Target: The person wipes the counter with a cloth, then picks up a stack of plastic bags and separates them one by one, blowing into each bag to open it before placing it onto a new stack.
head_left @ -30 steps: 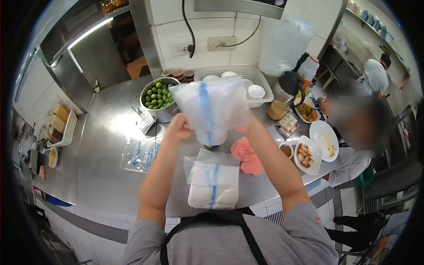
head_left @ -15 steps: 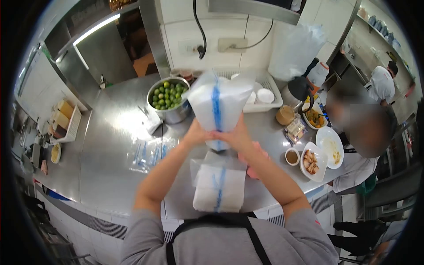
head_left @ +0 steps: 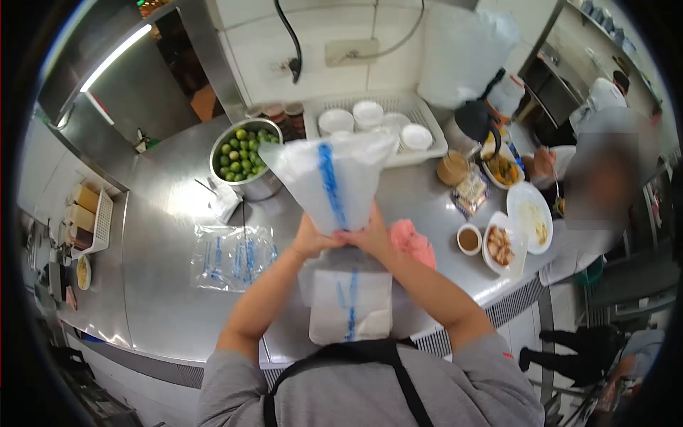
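Left hand (head_left: 313,240) and right hand (head_left: 370,235) pressed side by side, both pinching narrow lower end of plastic bag (head_left: 331,174). Bag held up over bench (head_left: 163,206). Long axis runs from hands toward 12 o'clock, leaning slightly to 11, blue stripe along it, wide end farthest from hands. Both hands equally near, at bag's 6 o'clock end. Stack of bags (head_left: 350,306) flat on bench just below hands, at 6. Loose bags (head_left: 231,256) at 9. Pot of limes (head_left: 242,156) at 11. Pink cloth (head_left: 416,242) just beside right hand, at 3.

clear bag (head_left: 331,181) — blue stripe; pink cloth (head_left: 413,242); green limes (head_left: 238,151).
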A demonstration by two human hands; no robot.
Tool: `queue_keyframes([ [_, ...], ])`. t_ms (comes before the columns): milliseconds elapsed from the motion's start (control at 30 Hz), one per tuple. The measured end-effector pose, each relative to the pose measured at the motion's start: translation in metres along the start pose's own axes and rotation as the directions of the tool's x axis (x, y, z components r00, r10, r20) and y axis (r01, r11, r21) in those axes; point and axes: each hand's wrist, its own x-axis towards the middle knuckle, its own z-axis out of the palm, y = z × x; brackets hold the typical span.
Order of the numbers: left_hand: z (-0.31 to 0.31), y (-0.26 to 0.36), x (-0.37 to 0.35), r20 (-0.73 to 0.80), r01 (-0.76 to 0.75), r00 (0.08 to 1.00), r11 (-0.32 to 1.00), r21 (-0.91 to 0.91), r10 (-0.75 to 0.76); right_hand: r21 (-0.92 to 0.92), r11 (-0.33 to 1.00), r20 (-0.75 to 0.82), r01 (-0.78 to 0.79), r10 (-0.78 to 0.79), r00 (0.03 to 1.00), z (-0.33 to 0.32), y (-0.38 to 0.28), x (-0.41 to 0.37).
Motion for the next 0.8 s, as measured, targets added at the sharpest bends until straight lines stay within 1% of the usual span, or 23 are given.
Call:
queue_keyframes([
  [33,-0.001,0.0,-0.001,0.03,0.033,0.999,0.999,-0.042,-0.032,-0.005,1.0,-0.021,-0.029,0.029,0.999,-0.006,-0.002,0.002],
  [100,-0.003,0.025,0.0,0.126,0.076,0.988,0.99,0.119,-0.092,-0.172,0.985,0.157,-0.03,0.057,0.986,-0.019,-0.019,0.004],
  [133,-0.001,0.023,-0.006,0.144,0.098,0.983,0.99,0.105,-0.112,-0.178,0.982,0.137,-0.058,0.084,0.987,-0.029,-0.038,0.001],
  [167,-0.001,0.021,-0.014,-0.006,0.049,0.999,0.996,0.076,-0.049,-0.207,0.961,0.188,-0.184,0.224,0.956,-0.041,-0.062,0.0],
  [200,-0.004,0.022,-0.021,-0.17,-0.008,0.985,0.998,0.066,0.019,-0.236,0.926,0.247,-0.294,0.35,0.904,-0.053,-0.073,-0.004],
  [233,-0.011,0.026,-0.029,-0.18,0.007,0.984,0.997,0.071,0.006,-0.39,0.904,0.241,-0.175,0.283,0.928,-0.067,-0.072,-0.012],
  [267,-0.017,0.032,-0.043,-0.232,0.045,0.973,0.976,0.214,0.006,-0.527,0.848,0.249,-0.057,0.218,0.944,-0.081,-0.068,-0.025],
  [300,-0.023,0.036,-0.057,-0.28,0.084,0.96,0.932,0.352,0.019,-0.752,0.643,0.264,0.143,0.096,0.96,-0.089,-0.062,-0.046],
  [333,-0.028,0.038,-0.072,-0.228,0.105,0.974,0.905,0.413,-0.009,-0.888,0.341,0.319,0.309,-0.028,0.947,-0.096,-0.053,-0.068],
  [367,-0.026,0.043,-0.081,-0.237,0.116,0.971,0.902,0.416,-0.015,-0.882,0.351,0.326,0.314,-0.025,0.945,-0.102,-0.044,-0.087],
  [400,-0.02,0.052,-0.089,-0.15,0.137,0.985,0.896,0.421,-0.08,-0.866,0.482,0.176,0.13,0.051,0.983,-0.106,-0.038,-0.103],
  [433,-0.014,0.059,-0.092,-0.065,0.152,0.988,0.891,0.428,-0.138,-0.809,0.586,0.037,-0.054,0.141,0.989,-0.11,-0.029,-0.112],
  [467,-0.006,0.061,-0.091,-0.009,0.127,0.99,0.855,0.503,-0.142,-0.805,0.592,0.048,-0.046,0.142,0.989,-0.108,-0.031,-0.11],
  [533,0.016,0.059,-0.082,0.135,0.091,0.974,0.864,0.495,-0.181,-0.891,0.449,0.034,-0.062,0.201,0.979,-0.103,-0.044,-0.096],
  [567,0.027,0.052,-0.078,0.212,-0.007,0.97,0.849,0.528,-0.123,-0.891,0.451,0.038,-0.052,0.188,0.981,-0.102,-0.049,-0.091],
  [600,0.037,0.045,-0.072,0.29,-0.11,0.955,0.826,0.553,-0.067,-0.91,0.412,0.09,0.042,0.099,0.991,-0.101,-0.055,-0.085],
  [633,0.046,0.039,-0.067,0.288,-0.122,0.956,0.821,0.558,-0.054,-0.923,0.362,0.146,0.132,0.011,0.989,-0.1,-0.061,-0.079],
  [667,0.054,0.034,-0.064,0.359,-0.23,0.933,0.738,0.635,-0.018,-0.921,0.364,0.152,0.14,0.005,0.988,-0.097,-0.072,-0.074],
  [700,0.062,0.034,-0.065,0.424,-0.326,0.906,0.639,0.697,0.0,-0.885,0.443,0.127,0.146,-0.073,0.989,-0.093,-0.085,-0.07],
  [733,0.07,0.035,-0.069,0.403,-0.311,0.915,0.633,0.709,-0.002,-0.839,0.519,0.102,0.165,-0.148,0.984,-0.089,-0.091,-0.067],
  [767,0.077,0.04,-0.076,0.494,-0.272,0.85,0.649,0.711,-0.184,-0.826,0.529,0.132,0.194,-0.154,0.979,-0.088,-0.091,-0.067],
  [800,0.079,0.047,-0.083,0.562,-0.226,0.746,0.659,0.718,-0.357,-0.722,0.685,0.08,0.095,-0.055,0.995,-0.086,-0.089,-0.069],
])
